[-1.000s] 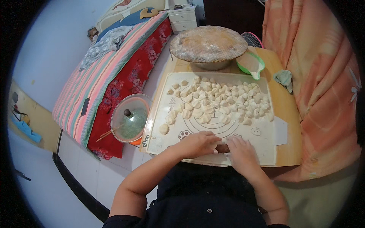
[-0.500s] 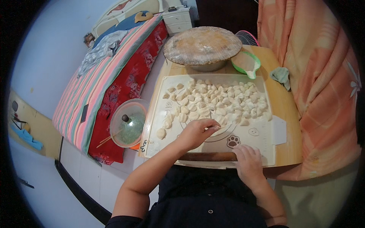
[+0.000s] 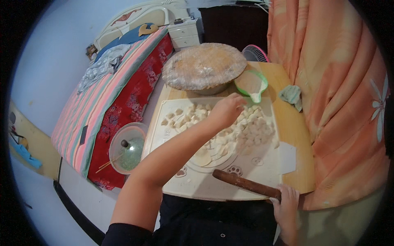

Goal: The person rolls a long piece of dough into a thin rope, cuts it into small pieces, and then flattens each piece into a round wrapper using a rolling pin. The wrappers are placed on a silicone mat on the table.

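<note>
My left hand [image 3: 228, 110] is raised over the far part of the pale mat [image 3: 164, 149], just short of a green bowl [image 3: 250, 74] with whitish powder in it. Its fingers are curled together; what they hold, if anything, does not show. My right hand [image 3: 286, 201] grips one end of a brown wooden rolling pin [image 3: 246, 184], which slants across the mat's near right corner. Many small pieces of dough [image 3: 258, 129] cover the mat's middle and far part, some hidden by my left arm. A flat round of dough [image 3: 202, 157] lies nearer me.
A big round woven cover [image 3: 205, 65] sits on a basin at the table's far end. A grey-green cloth [image 3: 291, 96] lies on the right edge, by an orange curtain [image 3: 328, 102]. Left of the table stands a lidded bowl [image 3: 117, 158] with chopsticks, beside a striped bed [image 3: 78, 127].
My left hand has moved from the near dough out toward the green bowl. My right hand has moved right and nearer me, and the rolling pin now slants.
</note>
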Demonstrator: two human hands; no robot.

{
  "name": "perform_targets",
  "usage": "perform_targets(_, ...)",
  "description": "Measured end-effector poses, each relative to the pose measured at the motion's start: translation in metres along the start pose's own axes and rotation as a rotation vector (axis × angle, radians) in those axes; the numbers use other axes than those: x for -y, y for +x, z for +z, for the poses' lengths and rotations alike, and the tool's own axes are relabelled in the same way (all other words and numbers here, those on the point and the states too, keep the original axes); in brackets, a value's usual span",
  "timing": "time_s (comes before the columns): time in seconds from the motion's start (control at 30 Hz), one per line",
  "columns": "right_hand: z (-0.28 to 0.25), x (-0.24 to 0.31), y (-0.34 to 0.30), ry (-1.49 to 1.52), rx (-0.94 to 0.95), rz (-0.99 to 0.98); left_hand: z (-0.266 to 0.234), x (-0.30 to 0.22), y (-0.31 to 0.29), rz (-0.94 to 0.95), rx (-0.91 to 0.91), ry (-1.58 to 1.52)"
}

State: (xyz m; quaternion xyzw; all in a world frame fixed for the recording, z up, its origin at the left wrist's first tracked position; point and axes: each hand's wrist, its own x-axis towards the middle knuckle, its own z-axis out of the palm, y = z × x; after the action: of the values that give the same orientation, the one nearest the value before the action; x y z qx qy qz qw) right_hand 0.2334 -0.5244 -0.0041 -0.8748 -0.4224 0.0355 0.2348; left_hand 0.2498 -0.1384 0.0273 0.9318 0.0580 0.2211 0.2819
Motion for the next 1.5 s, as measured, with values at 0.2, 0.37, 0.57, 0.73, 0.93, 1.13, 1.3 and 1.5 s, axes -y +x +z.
perform_targets(0.2, -0.01, -0.017, 0.0, 0.035, -0.135, 0.18, 0.063, 0.045, 0.126, -0.146, 0.131, 0.323)
perform_targets(0.37, -0.006, -0.025, 0.029, -0.034, -0.129, 0.26, 0.146, 0.164, 0.175, -0.157, 0.448, 0.707)
perform_targets(0.57, -0.002, -0.036, 0.034, -0.07, -0.143, 0.461, 0.086, 0.081, 0.152, -0.143, 0.352, 0.295)
perform_targets(0.73, -0.005, -0.038, 0.037, -0.046, -0.224, 0.439, 0.004, 0.014, 0.069, -0.304, 0.474, -0.502)
perform_targets(0.93, 0.002, -0.02, 0.028, -0.038, -0.25, 0.263, -0.047, -0.043, -0.111, -0.293, 0.588, -0.211)
perform_targets(1.13, 0.006, 0.005, 0.015, 0.009, -0.198, 0.208, -0.03, -0.016, -0.283, -0.252, 0.26, 0.127)
perform_targets(1.3, 0.007, 0.017, 0.006, -0.015, -0.208, 0.229, 0.041, -0.066, -0.244, -0.165, 0.315, 0.269)
perform_targets(1.5, 0.013, 0.026, -0.001, 0.011, -0.177, 0.178, 0.1, -0.069, -0.171, 0.087, 0.312, 0.33)
